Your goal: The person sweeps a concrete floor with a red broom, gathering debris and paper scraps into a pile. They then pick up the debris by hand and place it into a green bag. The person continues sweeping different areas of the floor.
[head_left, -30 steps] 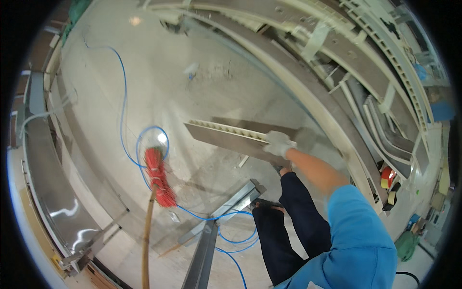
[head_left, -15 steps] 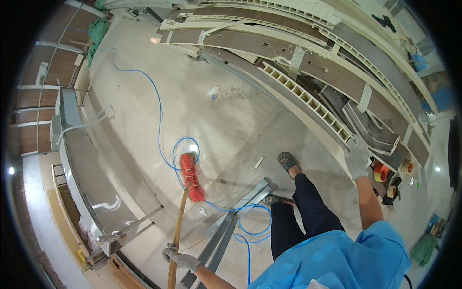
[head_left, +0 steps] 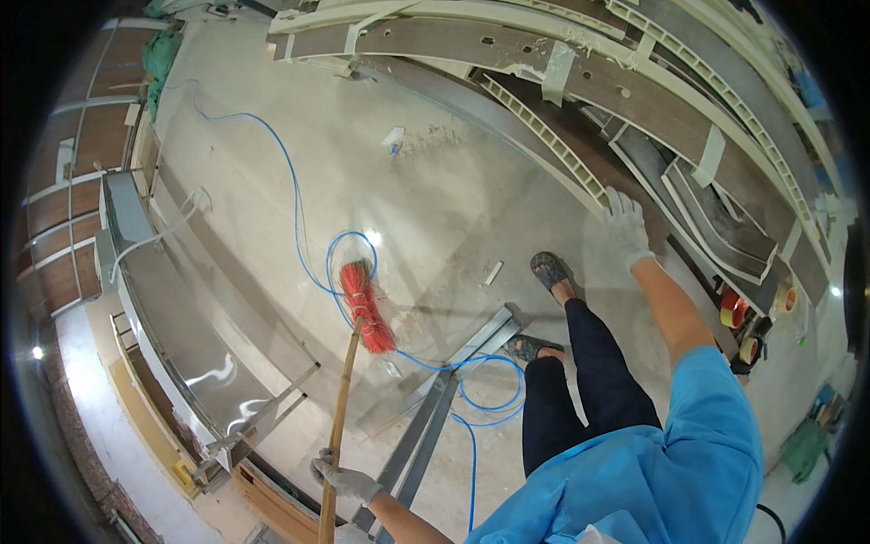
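My left hand (head_left: 349,480), in a pale work glove, is closed around the wooden handle (head_left: 341,399) of a broom. The broom's red bristle head (head_left: 365,306) lies on the floor ahead. At the near end of a long panel with a hollow, ribbed edge (head_left: 546,136), my gloved right hand (head_left: 627,227) rests with its fingers stretched out over the panel. That panel leans along the left side of a stack of long, curved brown-and-cream panels (head_left: 507,41). What lies under the right palm is hidden.
A blue hose (head_left: 292,168) loops across the floor around the broom head. Metal channels (head_left: 426,435) lie beside my feet. Tape rolls (head_left: 732,308) sit by the stack at right. A long metal-topped bench (head_left: 181,308) runs along the left. Small scraps (head_left: 492,273) dot the floor.
My right hand has moved forward and left with the end of the ribbed panel, and the arm is more stretched. Less of the ribbed edge shows. The left hand still grips the broom.
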A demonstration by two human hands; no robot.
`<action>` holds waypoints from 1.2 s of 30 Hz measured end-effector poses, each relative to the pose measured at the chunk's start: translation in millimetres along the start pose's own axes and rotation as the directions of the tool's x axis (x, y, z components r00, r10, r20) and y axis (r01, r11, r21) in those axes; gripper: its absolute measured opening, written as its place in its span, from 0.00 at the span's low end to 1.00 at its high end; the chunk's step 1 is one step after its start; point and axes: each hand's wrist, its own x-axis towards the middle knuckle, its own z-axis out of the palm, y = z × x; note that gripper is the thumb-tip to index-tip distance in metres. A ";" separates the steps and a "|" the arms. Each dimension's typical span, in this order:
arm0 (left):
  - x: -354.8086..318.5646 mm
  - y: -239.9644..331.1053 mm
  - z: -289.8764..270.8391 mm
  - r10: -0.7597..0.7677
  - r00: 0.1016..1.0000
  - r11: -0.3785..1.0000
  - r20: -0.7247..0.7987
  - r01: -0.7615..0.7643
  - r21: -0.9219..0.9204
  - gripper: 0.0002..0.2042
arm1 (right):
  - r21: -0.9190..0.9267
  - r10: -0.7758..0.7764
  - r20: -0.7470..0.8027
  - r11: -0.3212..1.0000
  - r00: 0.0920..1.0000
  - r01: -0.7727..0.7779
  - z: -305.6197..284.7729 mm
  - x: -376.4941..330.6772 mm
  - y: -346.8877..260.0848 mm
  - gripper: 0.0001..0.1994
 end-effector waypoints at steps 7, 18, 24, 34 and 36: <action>2.6 7.7 4.7 0.020 0.999 1.000 0.029 -0.020 -0.001 0.09 | -0.050 0.082 0.184 0.996 0.979 -0.074 -2.1 43.0 -6.2 0.14; -21.7 10.3 101.0 0.079 0.739 0.928 0.669 -0.300 0.221 0.10 | 0.893 -0.282 -0.083 0.404 0.956 0.197 -249.5 33.7 -68.5 0.46; -100.4 111.8 184.9 0.561 0.236 0.732 0.794 -0.590 -0.341 0.20 | 0.825 -0.571 -0.341 0.200 0.747 0.529 -418.6 -42.4 -59.2 0.40; -226.9 238.2 65.5 0.578 -0.046 0.756 0.815 -0.347 -0.555 0.14 | 0.783 -0.308 -0.587 -0.450 0.748 0.430 -600.0 -180.0 -50.7 0.11; -229.1 218.1 68.2 0.606 -0.046 0.759 0.794 -0.265 -0.595 0.14 | 0.810 -0.240 -0.542 -0.406 0.805 0.423 -583.1 -187.3 -70.8 0.10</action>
